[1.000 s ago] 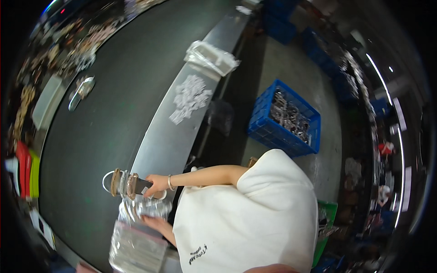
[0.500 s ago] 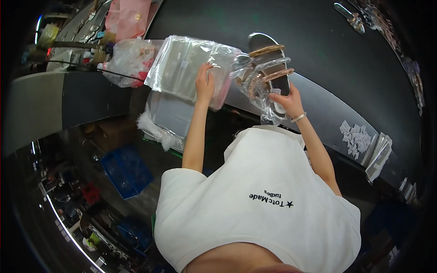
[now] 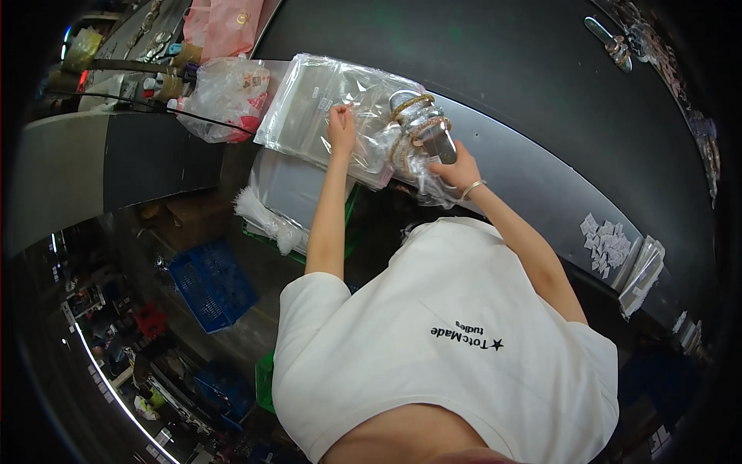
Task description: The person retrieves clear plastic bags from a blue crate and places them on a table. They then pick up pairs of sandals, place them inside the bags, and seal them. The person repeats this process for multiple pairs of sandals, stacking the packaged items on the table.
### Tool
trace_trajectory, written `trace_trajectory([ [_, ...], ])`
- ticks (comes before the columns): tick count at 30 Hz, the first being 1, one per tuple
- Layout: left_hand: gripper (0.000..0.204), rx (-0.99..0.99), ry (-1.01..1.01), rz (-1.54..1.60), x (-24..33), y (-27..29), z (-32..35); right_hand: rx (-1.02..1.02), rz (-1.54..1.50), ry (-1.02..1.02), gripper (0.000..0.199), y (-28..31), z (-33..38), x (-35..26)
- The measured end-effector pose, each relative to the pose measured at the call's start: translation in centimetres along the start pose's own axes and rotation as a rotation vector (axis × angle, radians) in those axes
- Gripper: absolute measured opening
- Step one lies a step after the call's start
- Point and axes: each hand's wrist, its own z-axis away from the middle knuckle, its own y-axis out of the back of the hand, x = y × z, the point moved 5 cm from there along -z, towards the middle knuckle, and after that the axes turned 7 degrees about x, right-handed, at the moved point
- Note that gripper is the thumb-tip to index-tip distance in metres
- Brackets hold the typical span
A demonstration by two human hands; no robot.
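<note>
My right hand (image 3: 457,170) grips a pair of strappy sandals (image 3: 440,144) by one end. Gold and silver bands cross their dark soles, and crumpled clear plastic hangs around them. Both sandals are over the right edge of a stack of clear plastic bags (image 3: 297,108) at the near edge of the work surface. On top of that stack, my left hand (image 3: 341,130) has its fingers pinched together on the film of a clear bag. Glare on the plastic hides where the top bag's opening lies.
Small white labels (image 3: 606,244) lie scattered at the right, beside a bundle of flat packets (image 3: 641,277). Another sandal (image 3: 609,43) rests on the dark work surface (image 3: 495,54) at the far right. A knotted plastic bag (image 3: 226,99) sits left of the stack. Below is a blue crate (image 3: 210,288).
My right hand has brought the sandals left and lower, up against the bag stack. My left hand's fingers, spread on the bags before, are now drawn together on the film.
</note>
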Motion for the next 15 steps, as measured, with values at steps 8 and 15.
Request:
trace_trajectory([
  [8, 0.011, -0.395, -0.367, -0.131, 12.7, -2.3, 2.1, -0.197, -0.545, -0.261, 0.050, 0.2, 2.8, -1.8],
  [15, 0.016, -0.563, -0.077, 0.200, 18.0, -7.9, 6.0, -0.076, -0.585, -0.132, 0.044, 5.5, 3.0, -1.4],
])
